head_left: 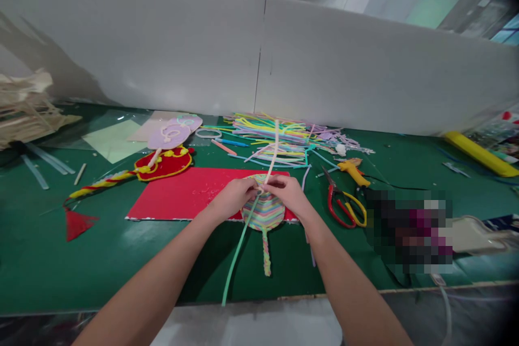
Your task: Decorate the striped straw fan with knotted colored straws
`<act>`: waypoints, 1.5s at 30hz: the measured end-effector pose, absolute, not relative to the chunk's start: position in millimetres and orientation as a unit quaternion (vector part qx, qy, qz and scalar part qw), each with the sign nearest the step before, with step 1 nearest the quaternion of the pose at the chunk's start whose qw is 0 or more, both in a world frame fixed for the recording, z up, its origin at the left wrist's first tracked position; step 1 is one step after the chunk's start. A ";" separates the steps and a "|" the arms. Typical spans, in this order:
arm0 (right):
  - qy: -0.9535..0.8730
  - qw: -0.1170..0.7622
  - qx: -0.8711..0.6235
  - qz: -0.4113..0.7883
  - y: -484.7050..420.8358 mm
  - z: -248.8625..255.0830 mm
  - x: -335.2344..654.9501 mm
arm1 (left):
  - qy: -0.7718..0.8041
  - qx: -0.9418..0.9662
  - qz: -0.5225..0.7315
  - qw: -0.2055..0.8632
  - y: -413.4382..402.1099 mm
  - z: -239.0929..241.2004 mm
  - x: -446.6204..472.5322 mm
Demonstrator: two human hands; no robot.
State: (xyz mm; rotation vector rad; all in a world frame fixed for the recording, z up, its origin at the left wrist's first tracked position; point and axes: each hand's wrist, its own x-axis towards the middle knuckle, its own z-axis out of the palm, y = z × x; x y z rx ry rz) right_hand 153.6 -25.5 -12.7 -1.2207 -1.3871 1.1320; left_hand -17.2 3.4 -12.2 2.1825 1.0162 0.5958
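Note:
My left hand and my right hand meet over a striped pastel fan with a twisted handle pointing toward me. Both hands are closed in a pinch where two pipe cleaners come together. From between my fingers a pale pink pipe cleaner rises away from me. The green pipe cleaner runs down from the same spot toward the table's front edge. How the two are joined is hidden by my fingertips. Under the fan lies a red board.
Behind my hands spreads a pile of coloured pipe cleaners. Red-and-yellow scissors and a yellow glue gun with a cord lie right. At left are a red fan with a tassel, purple pieces and clear glue sticks.

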 end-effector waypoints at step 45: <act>-0.548 0.445 -0.509 0.493 -26.9 -9.2 150.3 | 0.376 0.810 0.246 0.377 3.8 -7.9 -19.5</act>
